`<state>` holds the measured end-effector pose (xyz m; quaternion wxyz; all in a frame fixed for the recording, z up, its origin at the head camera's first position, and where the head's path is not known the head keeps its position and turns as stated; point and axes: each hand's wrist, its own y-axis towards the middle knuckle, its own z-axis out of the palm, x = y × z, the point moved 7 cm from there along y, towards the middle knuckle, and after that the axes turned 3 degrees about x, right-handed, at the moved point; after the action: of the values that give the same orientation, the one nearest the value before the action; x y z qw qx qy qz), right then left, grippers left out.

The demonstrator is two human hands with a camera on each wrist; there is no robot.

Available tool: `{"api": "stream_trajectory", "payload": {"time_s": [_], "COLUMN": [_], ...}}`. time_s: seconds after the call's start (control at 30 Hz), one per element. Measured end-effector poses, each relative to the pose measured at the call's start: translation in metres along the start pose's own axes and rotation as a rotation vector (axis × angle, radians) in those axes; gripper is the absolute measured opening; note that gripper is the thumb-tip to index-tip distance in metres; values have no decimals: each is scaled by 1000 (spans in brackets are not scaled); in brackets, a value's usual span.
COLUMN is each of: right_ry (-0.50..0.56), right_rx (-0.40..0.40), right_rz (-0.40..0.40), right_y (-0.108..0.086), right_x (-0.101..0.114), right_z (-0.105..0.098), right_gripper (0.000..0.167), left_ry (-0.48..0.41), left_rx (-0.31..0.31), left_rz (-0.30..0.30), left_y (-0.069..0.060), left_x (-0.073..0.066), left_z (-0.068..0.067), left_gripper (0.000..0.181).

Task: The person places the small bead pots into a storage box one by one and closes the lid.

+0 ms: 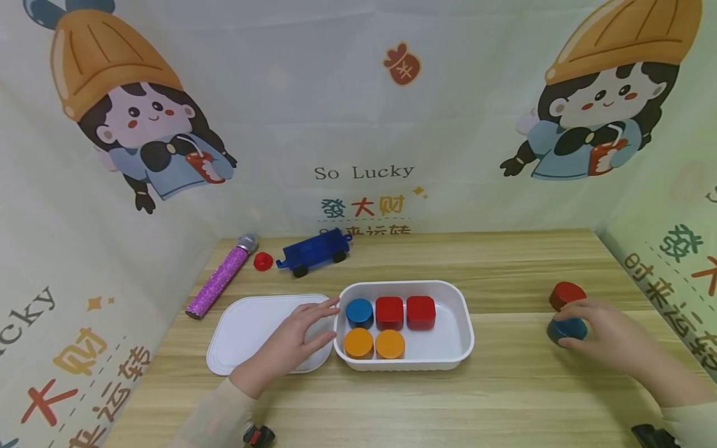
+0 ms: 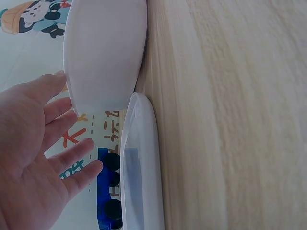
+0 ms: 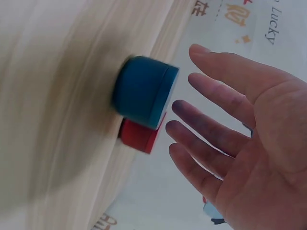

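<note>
Wooden tabletop [image 1: 512,354] stretches between white box [image 1: 454,320] and blue block [image 1: 564,330], spread-fingered hands [image 1: 291,339] [image 1: 613,339] by their edges.

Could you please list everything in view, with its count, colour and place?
Box: one, white, mid-table
Blue round block: one, blue, back left in the box
Red square blocks: two, red, right of that block
Orange round blocks: two, orange, front left in the box
Loose blue block: one, blue, right side
Loose red block: one, red, just behind it
Lid: one, white, left of the box
Toy trailer: one, blue, back
Knob-like piece: one, red, left of the trailer
Microphone: one, pink and silver, back left
Table: one, wood-coloured, below
Backdrop: count unclear, pale, printed, around the table
Sleeves: two, pale, bottom
Left hand: one, bare, box's left rim
Right hand: one, bare, at the loose blue block
</note>
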<state>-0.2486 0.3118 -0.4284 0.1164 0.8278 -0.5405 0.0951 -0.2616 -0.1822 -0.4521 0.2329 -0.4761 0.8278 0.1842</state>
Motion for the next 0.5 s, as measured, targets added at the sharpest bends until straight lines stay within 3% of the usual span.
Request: {"api": "stream_trajectory", "payload": {"time_s": [0.23,0.5], "right_ry": [15,26], "right_rx": [24,-7], "right_rz": [23,48], "right_y": [-9,-9], "right_x": [-12,-18], "right_z": [4,6], "right_gripper": [38,35], "left_ry": [4,-1], "left_rx": [-11,-10], "left_rz": [3,11], "left_y": [-1,-1], "left_x": [1,0], "left_z": [-1,-1], "left_gripper": [48,48]}}
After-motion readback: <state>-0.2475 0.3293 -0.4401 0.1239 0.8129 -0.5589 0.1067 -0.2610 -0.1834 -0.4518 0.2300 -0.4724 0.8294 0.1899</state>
